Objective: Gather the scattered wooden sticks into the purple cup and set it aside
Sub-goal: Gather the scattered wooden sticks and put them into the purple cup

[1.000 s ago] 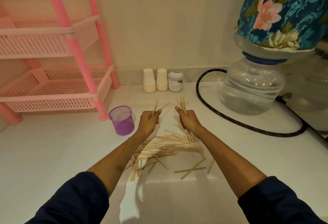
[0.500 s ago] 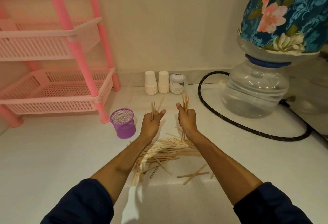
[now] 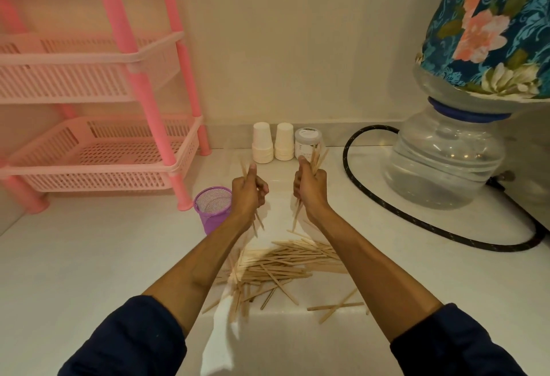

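A pile of thin wooden sticks (image 3: 285, 265) lies scattered on the white counter between my forearms. My left hand (image 3: 248, 192) is closed around a small upright bundle of sticks, raised above the pile. My right hand (image 3: 311, 188) grips another upright bundle, level with the left and a hand's width to its right. The purple mesh cup (image 3: 212, 209) stands upright just left of my left hand, partly hidden by my left wrist; I cannot tell whether it holds any sticks.
A pink plastic shelf rack (image 3: 98, 155) stands at the left. Two stacks of white paper cups (image 3: 262, 146) and a small jar (image 3: 308, 145) sit by the back wall. A black hose (image 3: 387, 212) loops around a water bottle (image 3: 440, 167) under a floral cover at the right.
Both hands have lifted their stick bundles higher and turned them upright, with the two hands staying close together above the pile. The cup has not moved.
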Tool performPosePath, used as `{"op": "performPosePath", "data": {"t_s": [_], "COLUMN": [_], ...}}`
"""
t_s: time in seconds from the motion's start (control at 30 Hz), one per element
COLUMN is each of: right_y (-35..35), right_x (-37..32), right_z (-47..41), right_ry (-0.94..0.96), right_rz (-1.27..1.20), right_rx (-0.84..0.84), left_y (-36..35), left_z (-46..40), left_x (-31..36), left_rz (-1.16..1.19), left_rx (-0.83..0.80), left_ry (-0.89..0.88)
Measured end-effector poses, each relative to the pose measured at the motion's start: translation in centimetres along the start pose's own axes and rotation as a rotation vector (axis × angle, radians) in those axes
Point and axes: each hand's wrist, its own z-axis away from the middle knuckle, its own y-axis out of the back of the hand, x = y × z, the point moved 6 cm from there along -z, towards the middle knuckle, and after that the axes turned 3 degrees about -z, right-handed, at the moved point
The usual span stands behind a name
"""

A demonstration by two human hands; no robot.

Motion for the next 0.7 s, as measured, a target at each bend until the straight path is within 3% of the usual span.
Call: {"op": "performPosePath", "data": {"t_s": [0.37,0.53,0.7], "right_y": [-9.3,-13.6,-15.8], "right_x": [-3.2,-3.3,-1.3], "right_z": [-0.9,-0.9,-1.0], "right_ry": [-0.031,0.006,0.032], "right_rz": [-0.294,-0.283,-0.124], "right_rx": [-0.094,-0.142,-0.131], "left_y": [6.8,8.9,9.9], "left_z": [-3.8,-5.5,-6.1], "left_x": [6.6,8.7,6.4], "left_rz": [0.218,0.173,0.074], "left_rx": [0.111,0.173,0.210], "left_ry": [-0.088,-0.139,-0.098]}}
